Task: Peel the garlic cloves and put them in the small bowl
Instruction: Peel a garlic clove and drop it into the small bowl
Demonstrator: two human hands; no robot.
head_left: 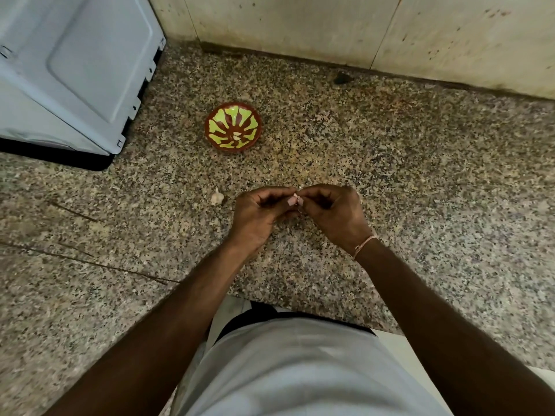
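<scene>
Head view: left hand (pixel 258 214) and right hand (pixel 333 214), fingers curled, pinch one papery pink garlic clove (pixel 292 200) together above speckled granite counter (pixel 420 181). Round glazed small bowl (pixel 233 127) at 11 o'clock, two peeled cloves (pixel 237 137) inside. Garlic piece (pixel 216 197) at 9 o'clock.

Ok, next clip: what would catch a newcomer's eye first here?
The two hands, left hand and right hand, meeting mid-frame to pinch a pinkish garlic clove over the speckled counter. Beyond them sits the bright green-and-brown small bowl with peeled cloves inside.
</scene>
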